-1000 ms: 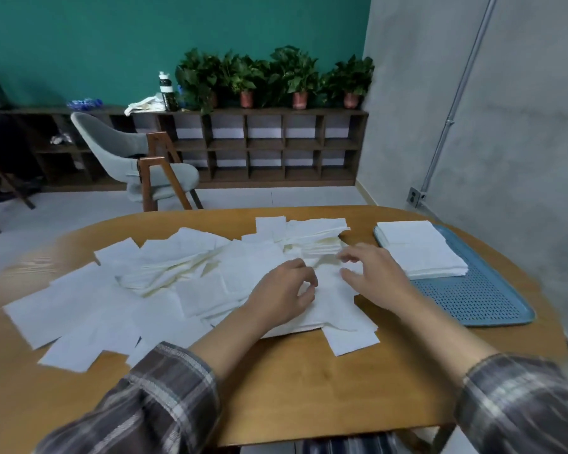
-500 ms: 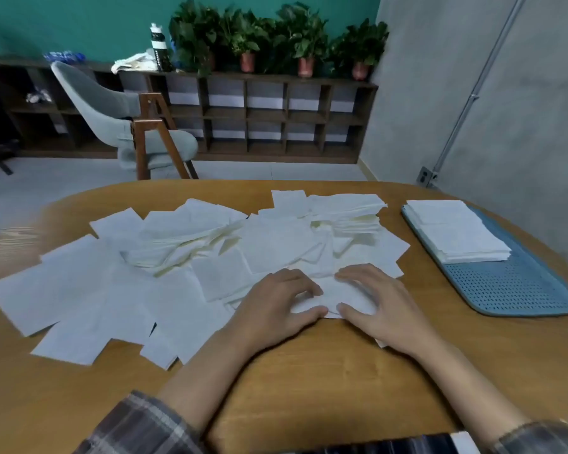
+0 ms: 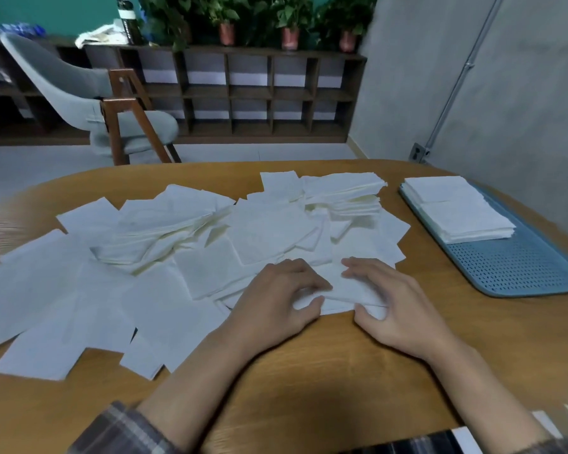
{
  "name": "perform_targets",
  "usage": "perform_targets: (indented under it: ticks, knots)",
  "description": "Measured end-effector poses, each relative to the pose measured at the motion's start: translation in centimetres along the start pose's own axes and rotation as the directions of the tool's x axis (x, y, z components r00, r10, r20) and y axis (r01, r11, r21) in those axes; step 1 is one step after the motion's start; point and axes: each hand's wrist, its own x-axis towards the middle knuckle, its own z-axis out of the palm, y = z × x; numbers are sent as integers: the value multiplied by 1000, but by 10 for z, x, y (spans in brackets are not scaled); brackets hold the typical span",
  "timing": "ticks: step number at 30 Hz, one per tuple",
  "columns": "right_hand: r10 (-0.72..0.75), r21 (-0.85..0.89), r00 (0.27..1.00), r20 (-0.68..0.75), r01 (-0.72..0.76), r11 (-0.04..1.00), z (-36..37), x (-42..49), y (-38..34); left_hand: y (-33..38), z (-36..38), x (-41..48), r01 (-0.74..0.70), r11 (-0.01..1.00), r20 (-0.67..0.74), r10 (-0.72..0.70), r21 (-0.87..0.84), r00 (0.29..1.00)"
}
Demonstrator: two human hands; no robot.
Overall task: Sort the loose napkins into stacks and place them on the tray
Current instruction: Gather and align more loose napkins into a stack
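left hand point(image 3: 276, 299): lying palm down at the near edge of the pile, fingers curling, thumb and fingertips pinching the left end of the napkin bundle point(image 3: 345, 290).
right hand point(image 3: 400, 306): lying palm down just beside the left hand, fingers spreading nearly straight over the bundle's right end, thumb bracing its near edge; pressing, not clenching.
forearms: reaching in from the bottom edge, angling toward each other, plaid sleeves point(image 3: 122, 430) sitting well back from the wrists.
napkin bundle: sitting on the table point(image 3: 309, 381) at the pile's near-right corner, between the 2 hands.
loose napkins point(image 3: 177, 250): lying scattered and overlapping across the table's centre and left.
tray point(image 3: 522, 270): lying at the table's right side, well apart from both hands, carrying stacked napkins point(image 3: 456, 208) on its far half.
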Motion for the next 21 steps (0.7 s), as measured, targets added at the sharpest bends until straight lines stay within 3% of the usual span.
perform_targets:
  ticks: [8,11,16,18,21]
  knots:
    - [-55,41,978,-201,64,997,0,2,-3,12,-2,2,3,997,-151,-15,-76,988]
    - [12,133,957,-289,28,991,-2,4,-9,16,-8,0,62,984,-146,-86,-165,985]
    - [219,583,965,-143,-97,807,-16,15,-29,19,-13,1,116,951,-166,-169,-287,972]
    - [252,619,962,-102,-136,773,-20,24,-32,16,-16,3,170,896,-181,-263,-410,948]
    - [228,560,969,-97,-137,817,-23,37,-33,14,-20,5,243,779,-173,-408,-578,896]
